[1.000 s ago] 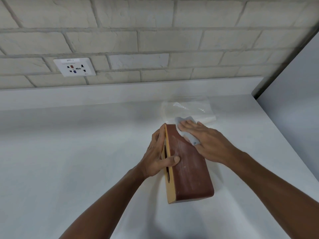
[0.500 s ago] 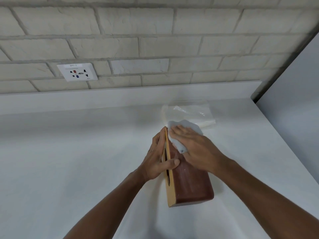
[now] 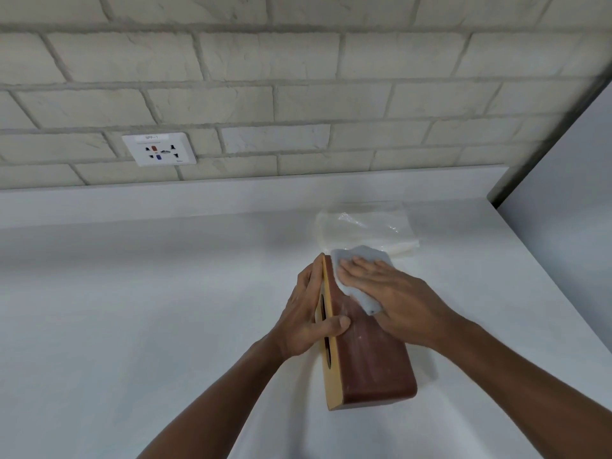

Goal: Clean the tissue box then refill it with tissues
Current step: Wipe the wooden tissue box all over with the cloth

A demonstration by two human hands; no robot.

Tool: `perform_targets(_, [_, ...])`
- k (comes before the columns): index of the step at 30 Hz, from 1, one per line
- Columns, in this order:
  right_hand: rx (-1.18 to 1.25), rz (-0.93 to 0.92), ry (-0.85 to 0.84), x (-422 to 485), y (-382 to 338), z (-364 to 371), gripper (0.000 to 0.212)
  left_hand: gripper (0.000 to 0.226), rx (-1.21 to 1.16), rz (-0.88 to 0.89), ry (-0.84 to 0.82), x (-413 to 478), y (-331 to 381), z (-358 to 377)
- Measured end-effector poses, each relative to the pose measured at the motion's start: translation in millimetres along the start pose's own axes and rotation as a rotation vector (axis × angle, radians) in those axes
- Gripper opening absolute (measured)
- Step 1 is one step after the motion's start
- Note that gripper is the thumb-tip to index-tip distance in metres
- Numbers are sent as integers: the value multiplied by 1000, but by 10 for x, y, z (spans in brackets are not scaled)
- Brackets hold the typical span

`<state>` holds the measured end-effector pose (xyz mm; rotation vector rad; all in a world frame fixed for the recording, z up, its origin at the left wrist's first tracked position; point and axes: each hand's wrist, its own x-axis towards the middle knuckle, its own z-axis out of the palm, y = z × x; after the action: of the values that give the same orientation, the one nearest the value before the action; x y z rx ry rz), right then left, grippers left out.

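**Wiping the upturned side of the tissue box**

A white countertop point(image 3: 132, 309) runs along a pale brick wall point(image 3: 298, 77) with a wall socket point(image 3: 159, 149) set in it. Near the back of the counter lies a clear plastic pack of tissues point(image 3: 364, 226), just beyond the work and probably kept there for the refill.

The wooden tissue box point(image 3: 374, 359) stands on one long side on the counter, right of centre. Its light-coloured face with the dispensing slot point(image 3: 328, 352) is turned to the left, so a broad brown side faces up, which appears to be why it is propped this way: that panel is open to the cloth.

The left hand point(image 3: 308, 323) grips the box to steady it, fingers against the slot face and thumb point(image 3: 334, 326) hooked over the top edge onto the brown side. The right hand point(image 3: 397, 299) lies flat, fingers straight and together, pressing a pale grey cloth point(image 3: 362, 256) onto the far end of the upturned side. Both forearms reach in from below, the hands close together on the box. Faint pale streaks show on the brown panel nearer the viewer, so cleaning looks unfinished, and refilling has not begun.
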<state>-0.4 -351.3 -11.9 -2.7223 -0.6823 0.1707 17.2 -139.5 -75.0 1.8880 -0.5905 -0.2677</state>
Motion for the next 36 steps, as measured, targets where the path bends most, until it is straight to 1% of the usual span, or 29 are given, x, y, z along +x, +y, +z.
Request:
perform_targets(2, [-29,84,20,-12,63,-97,66,95,-13,1,3,-2,59,-9])
perform_targets(4, [-34,148,48,88,-35,-114,68,93,-16,-3,0,9,88,-10])
perform_targets(5, [-20,148,40,150,-126,-88,71,92,-14,3,-1,11,90,-5])
perform_targets(7, [14,51,-8,180,-272,9,69,91,-11,9,7,8,27,9])
perform_targets(8, [18,-6,-34,135,-280,46,67,91,-8,12,11,2,-17,14])
perform_targets(10, [5,-48,-33,-7,-156,26,71,96,2,-7,5,-4,-32,6])
perform_targets(13, [-15,50,20,-77,45,-71,71,98,-12,-11,7,0,31,3])
perform_targets(15, [-3,91,32,13,-25,-31,73,102,-26,-10,17,7,27,12])
perform_targets(17, [6,35,25,61,-152,51,71,102,-23,2,19,12,9,20])
perform_targets(20, [20,-62,-1,-93,-81,83,67,91,-14,29,14,17,32,10])
perform_targets(21, [24,-56,10,-144,-12,58,66,89,-21,29,13,12,45,7])
perform_targets(23, [47,15,62,-145,64,-2,66,89,-27,23,17,7,54,6])
perform_targets(26, [52,98,110,86,-107,9,69,91,-18,27,2,13,44,6])
perform_targets(29, [27,17,22,209,-241,85,77,89,-15,48,19,16,-27,25])
perform_targets(31, [33,-10,0,142,-170,33,70,90,-21,32,18,8,-45,24])
perform_targets(34, [66,135,74,177,-116,-128,57,92,6,5,5,6,18,7])
perform_targets(36, [44,158,119,328,-234,-166,52,95,15,6,11,9,12,12])
